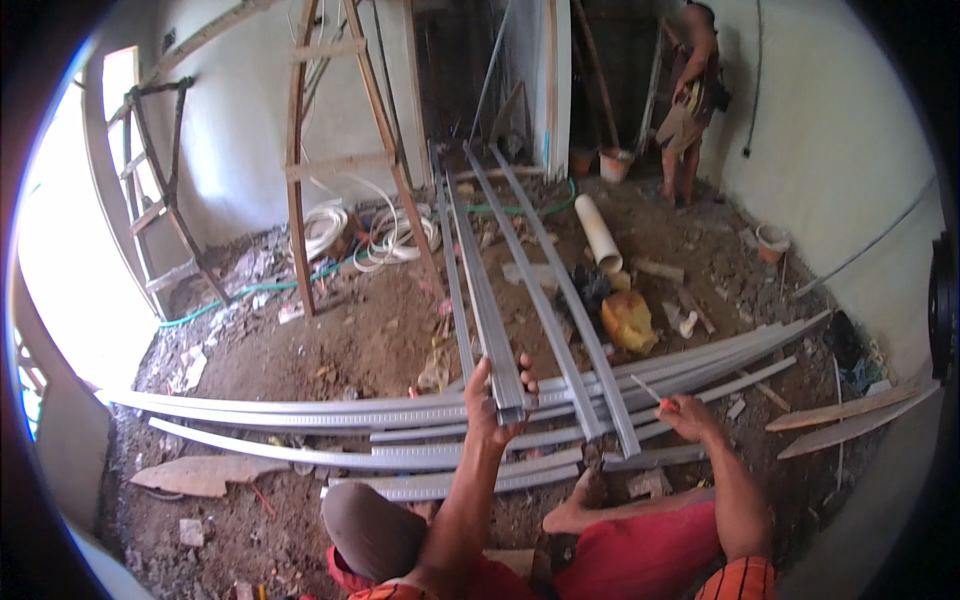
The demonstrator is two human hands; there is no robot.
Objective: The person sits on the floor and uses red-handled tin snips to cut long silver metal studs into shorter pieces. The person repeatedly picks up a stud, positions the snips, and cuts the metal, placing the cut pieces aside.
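Observation:
My left hand [484, 408] is wrapped round the near end of a long metal channel [478, 275], lifted toward me with its cut end facing me. The channel runs away to the doorway at the back. In my right hand [692, 418] is a screwdriver [645, 389] with a red-orange handle, its thin shaft pointing up and left, apart from the channel. Between my hands, two more metal channels [553, 320] stretch away side by side. Another channel [455, 290] lies just left of the held one. Under them, several long metal profiles [270, 410] lie crosswise before my legs.
A wooden ladder [298, 180] stands at the back left, near coiled white tubing [395, 238] and a green hose [190, 318]. A white pipe [597, 235], a yellow container [628, 320] and wood pieces [850, 412] lie on the dirt. Another person [690, 100] stands by the doorway.

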